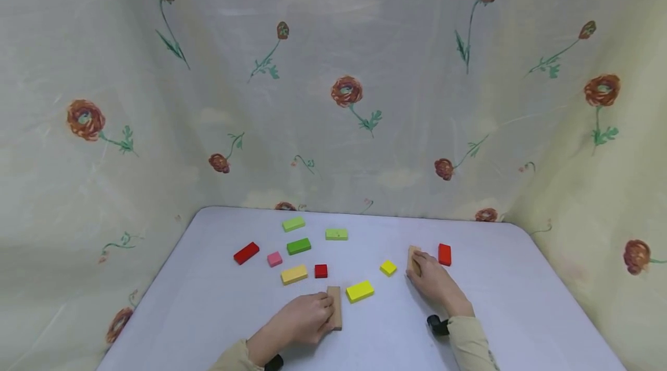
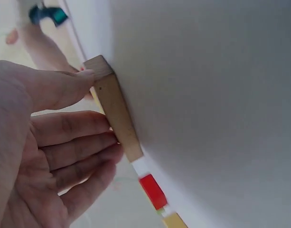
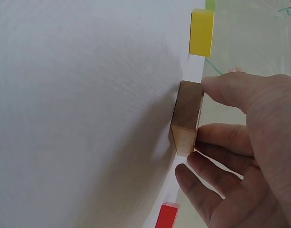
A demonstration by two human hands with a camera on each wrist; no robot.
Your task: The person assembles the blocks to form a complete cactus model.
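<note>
Head view: on the white counter (image 1: 208, 301), the left hand (image 1: 307, 318), half-curled, grips an oblong tan wooden block (image 1: 337, 308) at its right, long axis running front to back; the right hand (image 1: 436, 285) pinches a second tan wooden block (image 1: 412, 255), aligned much the same, at its left.

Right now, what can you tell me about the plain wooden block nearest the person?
The wooden block is a long, plain, light-brown bar with a small dark spot near one end. It appears to lie flat on the pale table, its length running near to far. The left grip touches it with thumb and fingertips.
</note>
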